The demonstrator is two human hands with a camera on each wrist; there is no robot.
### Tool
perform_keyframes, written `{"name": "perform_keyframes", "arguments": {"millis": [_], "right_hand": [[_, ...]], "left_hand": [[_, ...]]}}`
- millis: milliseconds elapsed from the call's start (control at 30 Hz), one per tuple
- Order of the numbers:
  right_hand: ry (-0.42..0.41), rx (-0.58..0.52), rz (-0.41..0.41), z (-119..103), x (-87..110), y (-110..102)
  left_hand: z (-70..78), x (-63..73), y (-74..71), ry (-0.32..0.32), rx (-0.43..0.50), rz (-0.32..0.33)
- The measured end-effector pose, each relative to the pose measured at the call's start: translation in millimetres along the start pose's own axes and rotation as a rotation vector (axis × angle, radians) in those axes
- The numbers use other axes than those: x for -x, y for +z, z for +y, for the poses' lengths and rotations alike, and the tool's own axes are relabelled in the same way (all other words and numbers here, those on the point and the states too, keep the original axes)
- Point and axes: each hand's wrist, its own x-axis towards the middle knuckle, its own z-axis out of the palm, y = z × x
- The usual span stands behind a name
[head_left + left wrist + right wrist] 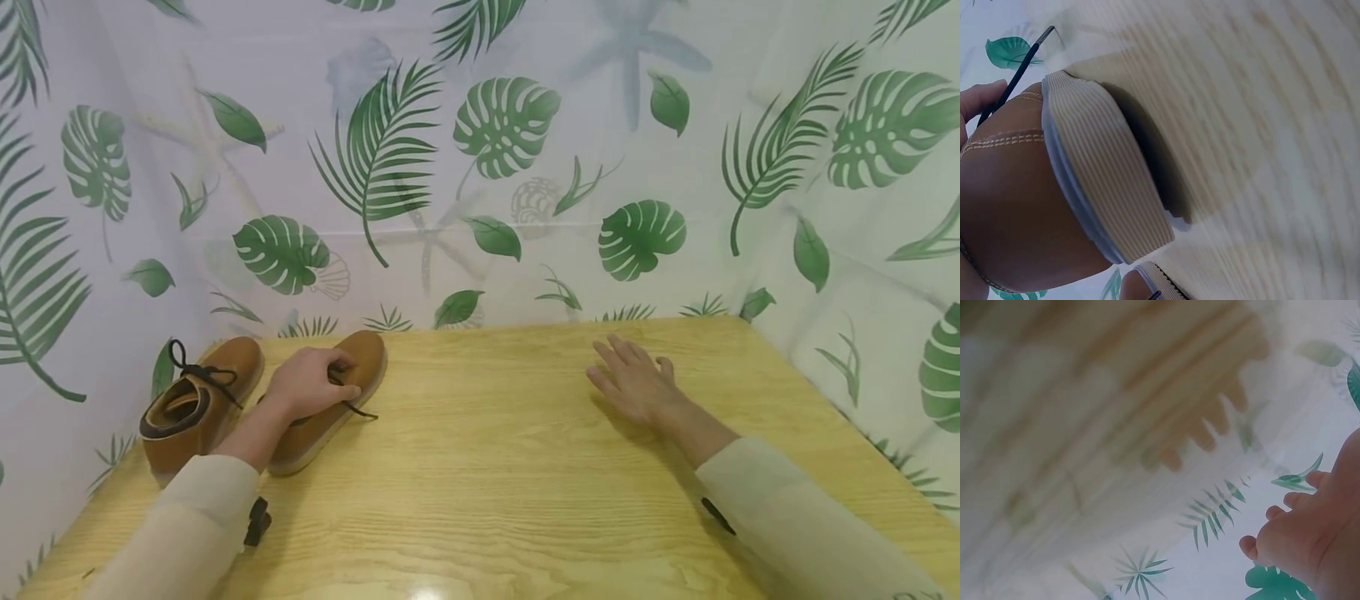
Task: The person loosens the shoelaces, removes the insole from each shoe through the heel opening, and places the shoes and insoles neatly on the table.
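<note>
My left hand (306, 385) lies over the top of a tan leather lace-up shoe (369, 353) at the left of the table, fingers and thumb curled on it around the laces. A dark lace end (365, 412) sticks out past the thumb. In the left wrist view the shoe's brown heel (1004, 206) and its ribbed pale sole (1100, 169) fill the left side. Just to the left stands the matching shoe (176, 450), its black lace tied in a bow. Above the right part of the table my right hand (633, 383) is held palm down, fingers spread, holding nothing.
The wooden table (480, 467) spreads between and in front of both hands. White sheeting (525, 267) printed with green leaves closes off the back and both sides. Dark straps (257, 523) show under the sleeves.
</note>
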Motion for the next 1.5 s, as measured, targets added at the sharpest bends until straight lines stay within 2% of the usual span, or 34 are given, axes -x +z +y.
{"name": "perform_keyframes", "arguments": {"millis": [133,300,700,1133,1500], "right_hand": [[-0.004,-0.007,-0.003,-2,-1.5,1],[-0.011,-0.007,-0.004,-5,-4.4,4],[-0.023,-0.013,-0.001,-17,-7.5,4],[-0.024,-0.017,-0.003,-20,-8.5,6],[-0.033,-0.033,-0.002,-26,-10.2,8]], "left_hand": [[1.3,-3.0,4.7,0.023,-0.002,0.005],[4.7,-5.9,9.3,0.019,0.001,-0.002],[16.8,-13.6,11.2,0.015,-0.015,0.001],[29.7,-15.3,14.1,0.016,-0.017,-0.010],[39.2,-17.6,17.7,0.041,-0.004,-0.023]]}}
